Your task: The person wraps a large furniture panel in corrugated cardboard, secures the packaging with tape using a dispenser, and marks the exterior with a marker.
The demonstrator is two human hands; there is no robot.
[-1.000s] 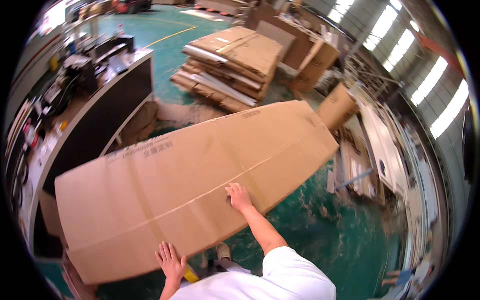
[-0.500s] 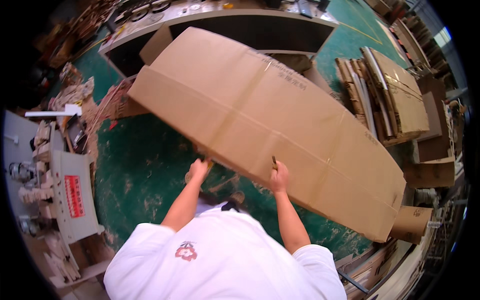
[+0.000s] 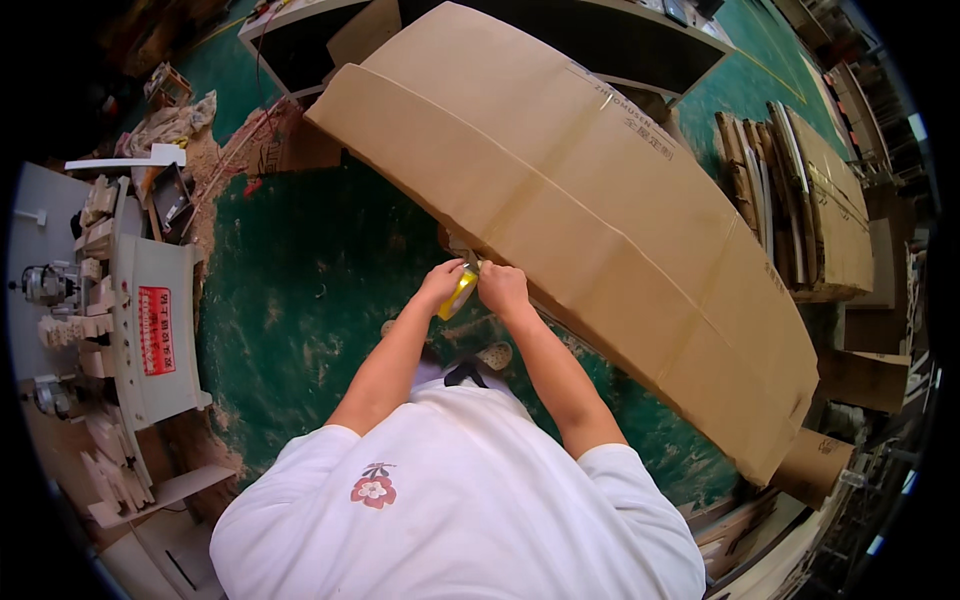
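Both hands meet at the near edge of the large flattened cardboard sheet (image 3: 600, 210). Left hand (image 3: 443, 283) is closed around a small yellow object (image 3: 459, 292), pinching it between thumb and fingers; what kind of tool it is cannot be told. Right hand (image 3: 503, 287) is curled too, its fingertips touching the top of the yellow object, just beside the cardboard's edge. Half a second ago the hands were apart, each gripping the sheet's edge; now they have come together and the sheet rests without their hold, lying slanted over the green floor (image 3: 300, 290). Beyond it stands a dark workbench (image 3: 620, 40). Stacked flat cardboard (image 3: 810, 190) lies to the right, and a grey machine (image 3: 150, 320) stands to the left.
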